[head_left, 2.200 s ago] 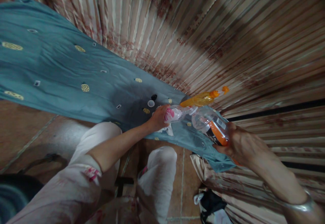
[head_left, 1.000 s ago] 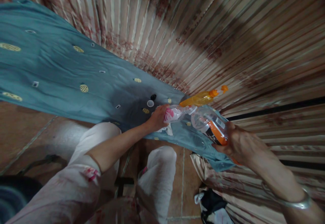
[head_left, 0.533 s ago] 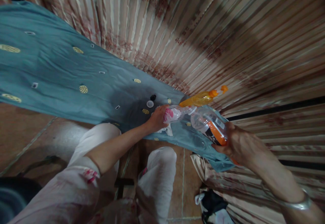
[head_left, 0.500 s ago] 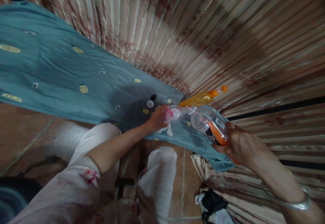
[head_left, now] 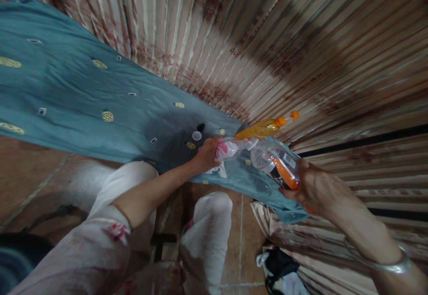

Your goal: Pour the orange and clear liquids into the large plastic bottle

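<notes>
My left hand grips a small clear bottle with a pink label, held over the edge of a teal embroidered cloth. My right hand holds a bigger clear bottle with an orange and black label, tipped so its mouth meets the small bottle's mouth. An orange spray bottle lies just behind them on the cloth. A white cap and a black cap rest on the cloth beside my left hand.
A striped floral bedcover spreads behind and to the right. My knees in pale trousers are below, over a brown tiled floor. A black and white bundle lies on the floor at lower right.
Both hands and the two bottles keep their pose, mouth to mouth; only the view has shifted slightly.
</notes>
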Tool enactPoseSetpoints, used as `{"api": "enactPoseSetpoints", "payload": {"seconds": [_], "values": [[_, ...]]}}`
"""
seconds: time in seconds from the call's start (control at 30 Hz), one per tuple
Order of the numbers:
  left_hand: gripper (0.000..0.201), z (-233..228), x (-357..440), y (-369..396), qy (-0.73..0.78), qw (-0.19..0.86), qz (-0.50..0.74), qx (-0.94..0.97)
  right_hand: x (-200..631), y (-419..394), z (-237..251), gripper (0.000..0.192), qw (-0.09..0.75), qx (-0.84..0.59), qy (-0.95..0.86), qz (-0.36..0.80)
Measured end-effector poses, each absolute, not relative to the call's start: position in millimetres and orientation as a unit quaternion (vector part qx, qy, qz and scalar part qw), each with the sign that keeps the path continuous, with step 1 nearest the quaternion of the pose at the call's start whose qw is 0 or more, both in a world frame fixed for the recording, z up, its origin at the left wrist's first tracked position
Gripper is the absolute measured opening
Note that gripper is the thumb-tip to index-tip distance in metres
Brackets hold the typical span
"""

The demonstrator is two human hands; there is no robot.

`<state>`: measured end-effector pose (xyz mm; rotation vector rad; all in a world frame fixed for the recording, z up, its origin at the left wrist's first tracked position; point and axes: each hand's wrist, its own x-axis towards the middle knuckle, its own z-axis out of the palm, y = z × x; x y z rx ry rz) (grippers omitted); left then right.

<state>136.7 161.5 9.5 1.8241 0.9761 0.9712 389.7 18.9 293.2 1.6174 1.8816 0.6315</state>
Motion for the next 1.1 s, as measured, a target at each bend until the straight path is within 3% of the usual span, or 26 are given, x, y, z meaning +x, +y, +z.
{"api": "enactPoseSetpoints", "payload": {"seconds": [1.1], "values": [[0.091,12,141,158,0.404,0.421,0.396,0.709,393,20,301,0.033,0.286,0.602,0.714,0.212]]}}
